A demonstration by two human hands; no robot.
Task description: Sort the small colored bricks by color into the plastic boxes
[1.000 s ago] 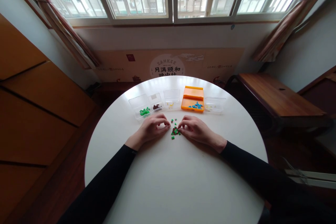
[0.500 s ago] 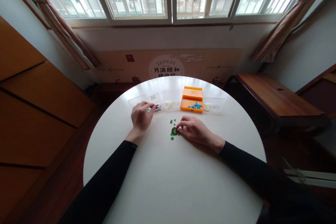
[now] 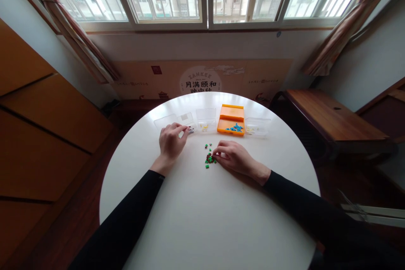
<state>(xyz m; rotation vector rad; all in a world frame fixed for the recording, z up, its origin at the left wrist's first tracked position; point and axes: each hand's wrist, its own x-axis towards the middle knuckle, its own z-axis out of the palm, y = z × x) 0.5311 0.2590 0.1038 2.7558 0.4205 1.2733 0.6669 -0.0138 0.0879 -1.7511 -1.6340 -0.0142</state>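
My left hand (image 3: 171, 143) reaches over the clear box (image 3: 193, 127) at the left. Its thumb and forefinger come together beside small grey and dark pieces (image 3: 190, 130) there. What the fingertips hold, if anything, is too small to tell. My right hand (image 3: 232, 156) rests on the white table, thumb and forefinger pinched at the right edge of a small pile of green and brown toy bricks (image 3: 209, 159). Its fingertips hide what they grip. A few loose green bricks (image 3: 207, 166) lie around the pile.
Behind the hands stand a clear box with yellow pieces (image 3: 205, 127), an orange box (image 3: 223, 131) with blue pieces (image 3: 236, 127), and another clear box (image 3: 258, 130) with pale pieces. The round white table (image 3: 202, 219) ends near the window wall. A wooden bench (image 3: 338, 118) stands right.
My left hand has shifted slightly right; the small green piece seen by its thumb no longer shows. My right hand stays at the pile almost unmoved.
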